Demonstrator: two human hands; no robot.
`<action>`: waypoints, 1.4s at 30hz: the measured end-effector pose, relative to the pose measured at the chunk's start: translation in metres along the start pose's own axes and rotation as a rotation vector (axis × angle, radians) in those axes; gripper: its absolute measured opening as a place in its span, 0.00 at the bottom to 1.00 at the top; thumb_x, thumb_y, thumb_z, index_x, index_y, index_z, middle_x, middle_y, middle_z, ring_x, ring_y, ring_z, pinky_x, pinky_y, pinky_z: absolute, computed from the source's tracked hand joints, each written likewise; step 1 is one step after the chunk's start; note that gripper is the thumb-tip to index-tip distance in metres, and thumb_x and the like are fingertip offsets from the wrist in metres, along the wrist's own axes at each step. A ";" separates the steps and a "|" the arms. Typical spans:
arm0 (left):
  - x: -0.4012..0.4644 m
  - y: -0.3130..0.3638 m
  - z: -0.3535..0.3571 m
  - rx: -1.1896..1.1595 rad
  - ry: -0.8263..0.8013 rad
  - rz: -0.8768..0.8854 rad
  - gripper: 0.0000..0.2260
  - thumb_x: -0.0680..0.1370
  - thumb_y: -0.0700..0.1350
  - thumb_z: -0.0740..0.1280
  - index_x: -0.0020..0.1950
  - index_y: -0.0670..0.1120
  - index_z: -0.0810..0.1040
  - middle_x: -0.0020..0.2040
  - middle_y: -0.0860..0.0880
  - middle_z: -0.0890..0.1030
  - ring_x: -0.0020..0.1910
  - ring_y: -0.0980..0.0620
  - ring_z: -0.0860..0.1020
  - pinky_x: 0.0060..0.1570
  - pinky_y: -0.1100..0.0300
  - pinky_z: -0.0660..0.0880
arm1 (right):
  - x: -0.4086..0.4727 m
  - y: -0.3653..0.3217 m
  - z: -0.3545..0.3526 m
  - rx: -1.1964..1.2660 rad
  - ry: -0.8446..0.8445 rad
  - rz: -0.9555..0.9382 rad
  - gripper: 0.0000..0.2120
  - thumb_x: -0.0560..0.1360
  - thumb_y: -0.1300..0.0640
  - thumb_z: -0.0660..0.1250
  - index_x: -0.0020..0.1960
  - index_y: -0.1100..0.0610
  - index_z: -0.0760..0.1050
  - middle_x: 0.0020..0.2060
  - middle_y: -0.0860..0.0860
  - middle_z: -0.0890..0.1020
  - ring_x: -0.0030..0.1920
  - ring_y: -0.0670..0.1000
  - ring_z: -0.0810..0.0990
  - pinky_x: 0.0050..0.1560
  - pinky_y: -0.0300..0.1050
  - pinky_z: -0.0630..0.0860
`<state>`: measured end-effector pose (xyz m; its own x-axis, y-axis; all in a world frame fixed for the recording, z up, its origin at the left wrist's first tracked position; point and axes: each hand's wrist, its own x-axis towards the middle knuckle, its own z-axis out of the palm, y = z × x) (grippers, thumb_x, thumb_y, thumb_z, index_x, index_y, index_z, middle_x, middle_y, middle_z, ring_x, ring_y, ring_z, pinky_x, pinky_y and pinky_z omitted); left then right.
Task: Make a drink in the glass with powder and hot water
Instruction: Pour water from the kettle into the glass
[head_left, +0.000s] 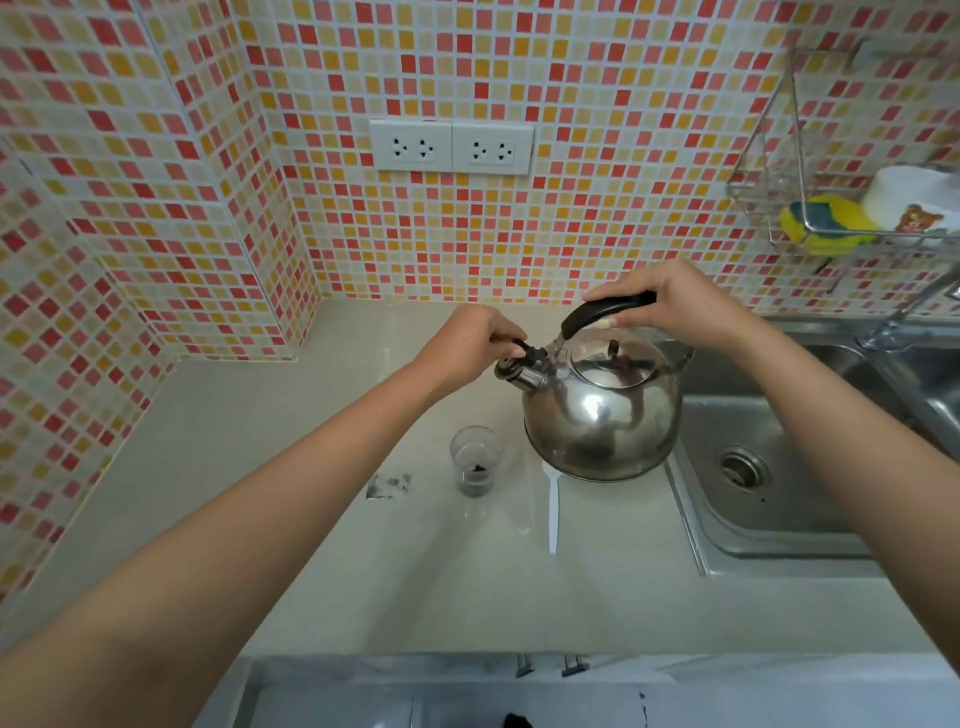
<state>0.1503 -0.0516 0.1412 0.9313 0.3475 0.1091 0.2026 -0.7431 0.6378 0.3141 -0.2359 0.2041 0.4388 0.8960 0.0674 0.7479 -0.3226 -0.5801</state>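
1 kettle (602, 410) sitting at 12 o'clock | 1 glass (475, 460) standing at 9 | 1 spoon (553, 512) lying at 6 | 2 sockets (451, 147) showing | 1 sponge (826, 223) resting at 2

Both hands (670, 306) on steel kettle (602, 410)

Two bare forearms, no sleeves, watch or rings visible, end in the left hand (470, 340) and right hand (675, 306).

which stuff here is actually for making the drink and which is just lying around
For the drink: kettle, held by the right hand at its handle and the left hand at the spout cap; glass with dark powder; white spoon; torn sachet.

Lying about: sponge in the wall rack; sink.
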 end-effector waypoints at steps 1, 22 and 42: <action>-0.004 0.001 0.001 0.025 -0.013 0.012 0.11 0.75 0.40 0.69 0.57 0.42 0.82 0.51 0.43 0.83 0.46 0.51 0.76 0.48 0.65 0.67 | -0.005 -0.003 0.002 -0.011 -0.007 -0.009 0.18 0.71 0.63 0.73 0.60 0.51 0.80 0.52 0.41 0.81 0.47 0.32 0.77 0.50 0.25 0.72; -0.044 0.007 0.013 0.178 -0.132 0.045 0.10 0.75 0.41 0.69 0.55 0.40 0.83 0.49 0.40 0.83 0.49 0.43 0.80 0.46 0.59 0.72 | -0.030 -0.025 0.029 -0.180 -0.155 -0.058 0.11 0.72 0.58 0.72 0.54 0.49 0.82 0.46 0.45 0.85 0.46 0.45 0.82 0.50 0.48 0.79; -0.052 -0.003 0.017 0.235 -0.172 -0.015 0.11 0.76 0.40 0.68 0.58 0.40 0.81 0.52 0.40 0.82 0.49 0.44 0.79 0.43 0.61 0.69 | -0.012 -0.037 0.046 -0.284 -0.281 -0.085 0.10 0.73 0.58 0.70 0.53 0.48 0.82 0.41 0.46 0.85 0.41 0.47 0.81 0.44 0.47 0.77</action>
<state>0.1063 -0.0775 0.1205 0.9613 0.2721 -0.0426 0.2623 -0.8578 0.4421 0.2581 -0.2206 0.1870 0.2464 0.9588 -0.1416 0.9006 -0.2805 -0.3321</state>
